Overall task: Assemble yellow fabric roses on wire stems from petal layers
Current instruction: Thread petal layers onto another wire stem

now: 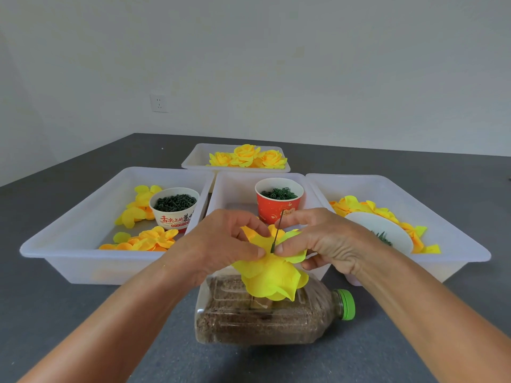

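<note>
Both hands meet above a bottle [265,313] lying on its side on the grey worktop [69,305]. The left hand [221,244] and right hand [318,239] each have a pinching grip on the yellow petals [271,275], with the thin green wire [276,233] poking up between the fingertips.

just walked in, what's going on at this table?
A person is putting together a yellow fabric rose. Both hands pinch its petals around a thin green wire stem that sticks up through the middle: left hand, right hand. The flower is held just above a plastic bottle lying on its side. Trays behind hold loose petals and cups of green parts; finished roses sit in the far tray.
</note>
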